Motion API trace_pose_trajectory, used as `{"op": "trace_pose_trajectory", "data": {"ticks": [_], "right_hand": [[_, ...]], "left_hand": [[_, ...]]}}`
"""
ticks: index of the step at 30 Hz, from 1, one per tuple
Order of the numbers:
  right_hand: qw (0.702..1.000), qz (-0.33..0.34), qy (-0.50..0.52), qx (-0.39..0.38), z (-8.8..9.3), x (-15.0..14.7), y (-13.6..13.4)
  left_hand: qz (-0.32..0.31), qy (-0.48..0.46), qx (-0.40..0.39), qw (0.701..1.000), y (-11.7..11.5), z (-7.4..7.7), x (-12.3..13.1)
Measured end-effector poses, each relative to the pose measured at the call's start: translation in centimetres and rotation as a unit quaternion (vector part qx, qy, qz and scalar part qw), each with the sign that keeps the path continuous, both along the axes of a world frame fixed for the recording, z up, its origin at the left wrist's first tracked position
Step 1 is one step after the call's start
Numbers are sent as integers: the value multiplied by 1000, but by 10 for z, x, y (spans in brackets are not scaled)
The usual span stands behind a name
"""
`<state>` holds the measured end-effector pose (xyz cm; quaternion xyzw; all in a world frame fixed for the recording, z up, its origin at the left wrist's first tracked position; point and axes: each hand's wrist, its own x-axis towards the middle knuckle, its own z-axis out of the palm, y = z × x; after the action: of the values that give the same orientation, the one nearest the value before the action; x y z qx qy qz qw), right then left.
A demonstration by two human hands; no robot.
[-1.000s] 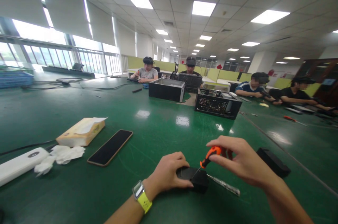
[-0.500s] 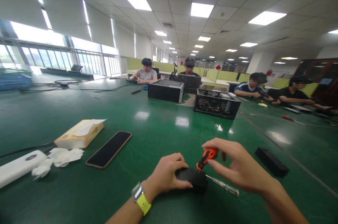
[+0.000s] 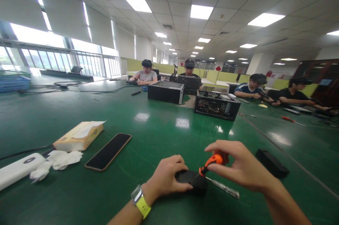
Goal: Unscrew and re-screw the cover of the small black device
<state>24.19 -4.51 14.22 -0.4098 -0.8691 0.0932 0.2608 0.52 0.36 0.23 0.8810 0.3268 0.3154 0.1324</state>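
My left hand (image 3: pixel 166 177), with a yellow-strapped watch on the wrist, is closed over a small black box-shaped part (image 3: pixel 193 182) lying on the green table (image 3: pixel 159 126). My right hand (image 3: pixel 239 166) pinches the orange handle of a small screwdriver (image 3: pixel 210 163) between fingers and thumb. The screwdriver's tip points down onto the top of the black part. A thin metal strip (image 3: pixel 224 188) lies on the table just right of the part, under my right hand.
A phone (image 3: pixel 108 151), a tissue box (image 3: pixel 78 136), crumpled tissues (image 3: pixel 57 163) and a white power bank (image 3: pixel 17 170) lie at the left. Another black part (image 3: pixel 271 163) sits to the right. Two open computer cases (image 3: pixel 215 105) stand farther back. Several people work at the far side.
My right hand has shifted its fingers round the screwdriver handle, turning it slightly. My left hand and the black part stay in place. The view has dipped a little.
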Motion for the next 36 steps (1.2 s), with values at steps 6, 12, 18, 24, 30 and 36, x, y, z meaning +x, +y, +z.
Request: {"op": "trace_pose_trajectory", "data": {"ticks": [6,12,18,24,30,36], "right_hand": [[1000,8,9,4,-4,2,4],[1000,-2,6,2,-4,4,6],[999,42,14,1,-2,3,3],[998,-35,-27,43,-10,5,8],[993,-77,84,40,-17,21,32],[972,-206,114,4,-87,52,59]], "left_hand": [[1,-8,-4,1000,-1,0,1],[8,-18,-16,1000,-2,0,2],[10,-17,-21,1000,-1,-1,2],[9,-12,-14,1000,-1,-1,1],[6,-6,-22,1000,0,1,1],[-11,12,-8,1000,1,2,-1]]}}
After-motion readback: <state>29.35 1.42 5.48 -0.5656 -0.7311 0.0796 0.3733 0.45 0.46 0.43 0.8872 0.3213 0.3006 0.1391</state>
